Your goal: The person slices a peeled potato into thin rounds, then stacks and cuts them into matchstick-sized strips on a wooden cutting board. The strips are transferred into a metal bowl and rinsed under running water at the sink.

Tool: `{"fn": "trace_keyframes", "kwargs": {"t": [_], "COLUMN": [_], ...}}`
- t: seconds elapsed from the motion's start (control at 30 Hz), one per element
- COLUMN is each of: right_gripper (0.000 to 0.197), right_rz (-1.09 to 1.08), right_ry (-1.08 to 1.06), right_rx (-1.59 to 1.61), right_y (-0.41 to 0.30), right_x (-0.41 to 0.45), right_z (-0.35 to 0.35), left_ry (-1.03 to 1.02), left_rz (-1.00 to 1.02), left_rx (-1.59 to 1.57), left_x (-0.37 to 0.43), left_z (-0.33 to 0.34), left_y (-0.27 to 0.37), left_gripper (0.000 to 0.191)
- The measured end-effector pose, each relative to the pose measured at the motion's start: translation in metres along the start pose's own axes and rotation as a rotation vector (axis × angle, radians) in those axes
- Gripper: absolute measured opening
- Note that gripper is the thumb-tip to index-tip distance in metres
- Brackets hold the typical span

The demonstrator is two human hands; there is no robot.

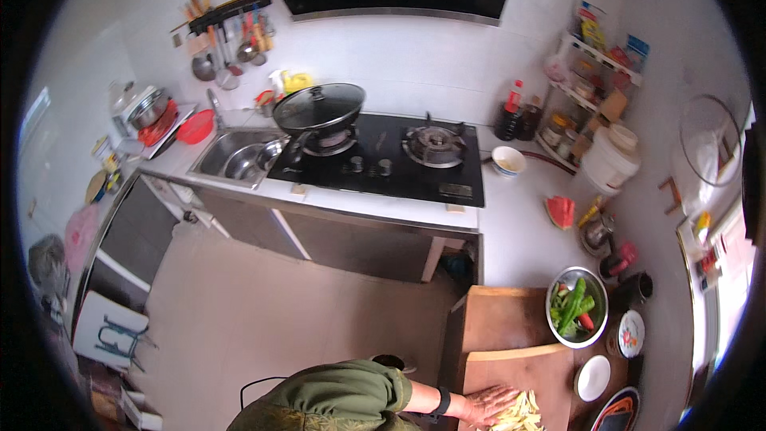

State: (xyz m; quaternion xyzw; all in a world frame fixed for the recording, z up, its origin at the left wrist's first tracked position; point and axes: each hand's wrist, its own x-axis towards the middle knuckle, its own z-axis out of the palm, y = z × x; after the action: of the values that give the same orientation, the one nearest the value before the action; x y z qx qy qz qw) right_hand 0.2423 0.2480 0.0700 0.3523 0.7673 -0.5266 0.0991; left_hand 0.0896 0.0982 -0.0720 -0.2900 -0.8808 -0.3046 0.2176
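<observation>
Reaching in from the bottom edge, my left hand (492, 404) lies palm down with extended fingers on a wooden cutting board (541, 371). It touches a heap of pale cut strips (522, 412), which look like a sliced vegetable. A black band (443, 401) circles the wrist below an olive-green sleeve (347, 386). My right hand is out of view. Beyond the board, a steel bowl (604, 326) holds long green peppers (573, 305) and a red piece. A white bowl (592, 378) stands right of the board.
A lidded wok (320, 109) sits on the left burner of the black gas hob (383, 176). Left of it is a steel sink (206, 152). A watermelon piece (561, 212) and a small bowl (508, 161) are on the right counter. A lidded floral container (630, 334) stands by the wall.
</observation>
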Motion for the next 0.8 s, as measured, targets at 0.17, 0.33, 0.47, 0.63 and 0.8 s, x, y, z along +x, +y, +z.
{"fn": "trace_keyframes", "kwargs": {"t": [0.17, 0.33, 0.47, 0.63, 0.8], "right_gripper": [0.058, 0.053, 0.048, 0.042, 0.036], "right_rz": [-0.149, -0.274, -0.348, -0.407, -0.472], "right_ry": [-0.109, -0.183, -0.207, -0.209, -0.178], "right_rx": [-0.081, -0.126, -0.139, -0.155, -0.199], "right_y": [-0.011, -0.017, -0.014, -0.001, 0.036], "right_x": [0.021, 0.035, 0.044, 0.055, 0.083], "right_z": [0.03, 0.052, 0.056, 0.052, 0.026], "left_ry": [0.222, 0.146, 0.118, 0.067, 0.022], "left_rz": [0.106, 0.08, 0.07, 0.047, -0.002], "left_rx": [-0.248, -0.327, -0.356, -0.399, -0.446], "left_x": [-0.003, -0.003, 0.004, 0.02, 0.025], "left_z": [-0.017, -0.029, -0.032, -0.033, -0.04], "left_y": [0.011, 0.005, 0.003, 0.003, 0.007], "left_gripper": [0.113, 0.103, 0.095, 0.085, 0.075]}}
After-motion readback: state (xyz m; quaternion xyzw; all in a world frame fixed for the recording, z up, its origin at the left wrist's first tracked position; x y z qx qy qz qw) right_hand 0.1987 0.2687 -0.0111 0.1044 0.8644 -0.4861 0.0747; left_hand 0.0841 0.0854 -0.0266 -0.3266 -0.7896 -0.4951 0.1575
